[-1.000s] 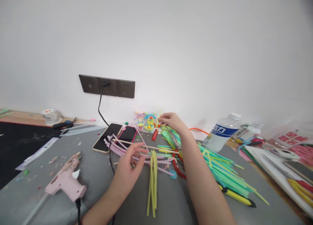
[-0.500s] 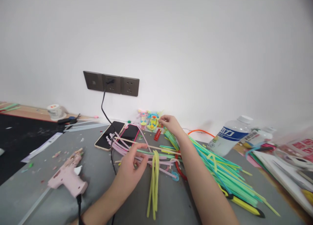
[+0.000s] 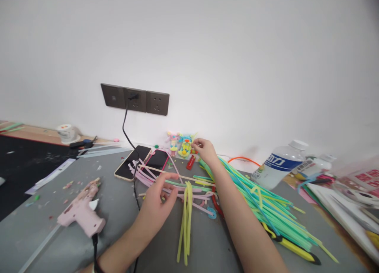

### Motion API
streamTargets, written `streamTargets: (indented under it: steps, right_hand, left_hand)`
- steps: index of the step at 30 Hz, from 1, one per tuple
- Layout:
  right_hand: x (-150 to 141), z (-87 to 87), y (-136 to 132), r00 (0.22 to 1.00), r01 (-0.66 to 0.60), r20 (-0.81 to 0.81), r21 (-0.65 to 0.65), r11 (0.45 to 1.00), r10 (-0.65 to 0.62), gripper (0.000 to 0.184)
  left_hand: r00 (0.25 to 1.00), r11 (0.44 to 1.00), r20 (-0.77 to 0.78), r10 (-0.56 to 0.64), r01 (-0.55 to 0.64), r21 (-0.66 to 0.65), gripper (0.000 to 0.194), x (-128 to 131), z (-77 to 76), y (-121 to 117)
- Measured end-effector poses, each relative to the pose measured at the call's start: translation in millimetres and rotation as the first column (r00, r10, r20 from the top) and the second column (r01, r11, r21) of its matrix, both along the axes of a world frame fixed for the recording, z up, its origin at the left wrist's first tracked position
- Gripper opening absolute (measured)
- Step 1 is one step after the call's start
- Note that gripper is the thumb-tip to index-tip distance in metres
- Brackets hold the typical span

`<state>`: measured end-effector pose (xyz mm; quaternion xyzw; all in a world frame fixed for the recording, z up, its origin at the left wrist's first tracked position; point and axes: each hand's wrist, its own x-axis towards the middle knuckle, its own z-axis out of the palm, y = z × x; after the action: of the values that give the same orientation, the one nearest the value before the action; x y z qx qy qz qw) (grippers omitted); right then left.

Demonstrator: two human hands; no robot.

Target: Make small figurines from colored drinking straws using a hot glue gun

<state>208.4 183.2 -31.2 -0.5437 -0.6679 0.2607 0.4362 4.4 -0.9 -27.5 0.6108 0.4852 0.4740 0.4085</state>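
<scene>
My right hand (image 3: 205,150) reaches to the back of the mat, its thumb and forefinger pinched at the right side of a small blue-and-yellow figure (image 3: 185,146). What the fingertips hold is too small to make out. A similar pink figure (image 3: 173,142) stands just left of it. My left hand (image 3: 160,200) hovers over or rests on a bundle of pink sticks (image 3: 199,195); its thumb and forefinger are apart, the other fingers curled. Folded yellow-green fuzzy stems (image 3: 185,225) lie across the bundle beside the left hand. A red lighter-like piece (image 3: 191,162) lies below the figures.
A pink glue gun (image 3: 84,211) lies at left, its black cord nearby. Two phones (image 3: 133,162) sit behind the left hand. Under the right forearm spreads a pile of green stems (image 3: 284,213), with a yellow cutter (image 3: 296,251) and a bottle (image 3: 280,164) beside it.
Both hands stay almost in place; the right hand remains pinched by the blue-and-yellow figure. The view has shifted very slightly.
</scene>
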Motion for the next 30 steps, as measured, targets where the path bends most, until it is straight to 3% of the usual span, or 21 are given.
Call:
streamTargets:
  steps: [13, 16, 19, 22, 25, 27, 30]
  right_hand:
    - [-2, -2.4, 0, 1.000, 0.008, -0.028, -0.007, 1.000, -0.008, 0.012]
    - [-2, 6.1, -4, 0.999, 0.004, -0.032, -0.024, 1.000, -0.005, 0.010]
    - [2, 28.4, -14, 0.999, -0.014, -0.035, -0.042, 0.999, 0.012, 0.011]
    - [4, 62.7, -39, 0.995, -0.087, -0.050, -0.063, 0.994, 0.084, 0.014]
    - [-4, 90.6, -79, 0.971, -0.233, -0.079, -0.099, 0.967, 0.226, 0.023]
    - [-14, 94.5, -108, 0.905, -0.414, -0.183, -0.163, 0.896, 0.385, 0.023]
    - [-30, 75.1, -144, 0.824, -0.537, -0.344, -0.221, 0.814, 0.450, 0.025]
  left_hand:
    - [1.000, 1.000, -0.008, -0.026, 0.026, -0.005, 0.024, 0, -2.0, 1]
    - [0.999, 0.999, -0.009, -0.034, 0.034, -0.005, 0.022, -1, -1.6, 2]
    - [0.999, 0.999, -0.007, -0.034, 0.034, 0.000, 0.021, -2, 0.1, 4]
    - [1.000, 1.000, 0.026, -0.017, 0.017, 0.010, 0.019, -4, 0.6, 6]
    - [0.996, 0.993, 0.087, 0.000, -0.010, 0.115, 0.020, -5, -1.0, 6]
    - [0.995, 0.974, 0.103, -0.008, -0.015, 0.225, 0.027, -5, -2.4, 5]
    - [0.993, 0.939, 0.115, -0.021, -0.020, 0.343, 0.035, -5, -3.0, 2]
